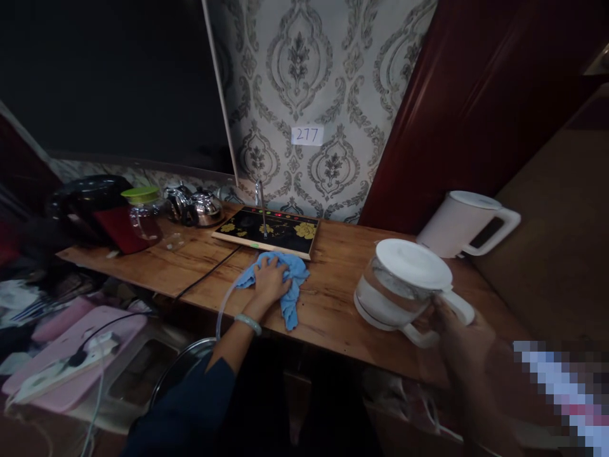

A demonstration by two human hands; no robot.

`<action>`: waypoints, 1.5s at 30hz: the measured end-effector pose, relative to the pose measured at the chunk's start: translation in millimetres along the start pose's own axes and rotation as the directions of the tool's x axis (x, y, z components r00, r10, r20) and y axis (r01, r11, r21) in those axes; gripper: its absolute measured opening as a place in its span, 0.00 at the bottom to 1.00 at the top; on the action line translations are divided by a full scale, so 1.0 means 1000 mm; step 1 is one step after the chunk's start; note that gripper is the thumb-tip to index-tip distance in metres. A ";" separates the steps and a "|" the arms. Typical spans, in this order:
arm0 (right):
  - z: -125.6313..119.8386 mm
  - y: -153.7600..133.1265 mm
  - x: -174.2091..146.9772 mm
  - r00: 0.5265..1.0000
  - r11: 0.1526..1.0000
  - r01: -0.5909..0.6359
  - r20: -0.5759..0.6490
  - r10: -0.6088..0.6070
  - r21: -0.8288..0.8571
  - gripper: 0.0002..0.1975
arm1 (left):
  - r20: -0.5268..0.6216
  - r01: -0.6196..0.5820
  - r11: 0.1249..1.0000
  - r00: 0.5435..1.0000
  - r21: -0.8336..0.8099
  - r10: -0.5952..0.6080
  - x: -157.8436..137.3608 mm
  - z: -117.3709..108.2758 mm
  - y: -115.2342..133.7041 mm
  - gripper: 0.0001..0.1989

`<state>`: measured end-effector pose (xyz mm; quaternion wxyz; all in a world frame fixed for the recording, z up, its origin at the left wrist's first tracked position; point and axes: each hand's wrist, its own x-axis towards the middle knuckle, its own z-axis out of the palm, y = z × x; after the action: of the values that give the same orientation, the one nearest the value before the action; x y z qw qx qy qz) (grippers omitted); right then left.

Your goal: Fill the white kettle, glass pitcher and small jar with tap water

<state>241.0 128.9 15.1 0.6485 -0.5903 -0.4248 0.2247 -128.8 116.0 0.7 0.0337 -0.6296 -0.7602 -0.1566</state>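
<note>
Two hands work at a wooden counter (342, 279). Left hand (269, 281) lies spread, palm down, on a blue cloth (291, 298) just before a tea tray (285, 231). Right hand (459, 330) grips the handle of a glass kettle (402, 282), a white kettle (459, 222) just beyond.

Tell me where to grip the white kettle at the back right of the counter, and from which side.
Grip the white kettle by its loop handle, which juts out to the right, away from the wall. Come in from the right, since the glass pot held by the right hand stands in front of it.
</note>
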 end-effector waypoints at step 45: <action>0.004 -0.024 -0.008 0.981 0.981 -0.189 -0.040 0.191 0.049 0.25 | -0.378 0.212 0.947 0.878 -0.241 -0.292 0.031 -0.002 -0.021 0.20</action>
<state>228.2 120.2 35.1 0.6466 -0.6181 -0.3469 0.2819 -156.1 141.1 5.8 0.1102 -0.4783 -0.7932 -0.3604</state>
